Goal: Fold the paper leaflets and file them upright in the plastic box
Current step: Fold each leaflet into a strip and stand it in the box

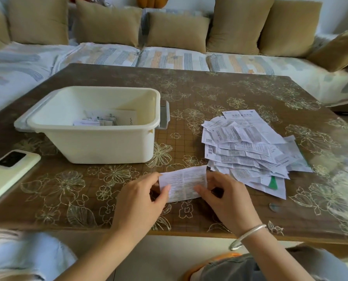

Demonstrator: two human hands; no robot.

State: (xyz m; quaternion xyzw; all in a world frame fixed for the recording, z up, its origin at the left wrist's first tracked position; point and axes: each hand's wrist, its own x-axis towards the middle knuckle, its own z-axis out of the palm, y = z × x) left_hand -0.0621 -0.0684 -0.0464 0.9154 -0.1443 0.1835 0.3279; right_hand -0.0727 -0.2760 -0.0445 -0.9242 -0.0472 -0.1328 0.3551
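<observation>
Leaflet (184,183): one sheet, low over the table (240,216) at the near edge, centre, between box and pile. Looks part-folded; a crease line runs down the middle. Whether it touches the table: cannot tell.

L hand (140,197): thumb and fingers pinch the sheet's left edge. R hand (227,199): thumb and fingers pinch the right edge. Both clamped on the same sheet.

Box (100,147): far left of the hands, open. A few filed leaflets at the bottom, toward the near wall. Upright or leaning: cannot tell.

Pile (248,151): loose, fanned, just beside the R hand. Most of the job appears outstanding.

Risks, as judged:
1. Skew fold. Thin paper held at two edges only; if the edges aren't matched before pressing, the crease sets crooked.
2. Pile disturbance. R wrist and bracelet (248,235) work close to its near corner; a sweep could scatter sheets.
3. Filed sheets toppling. Box mostly unfilled, so little to prop an upright leaflet.
4. Phone (9,171) overhangs the left table edge; an elbow en route to the box could knock it.
</observation>
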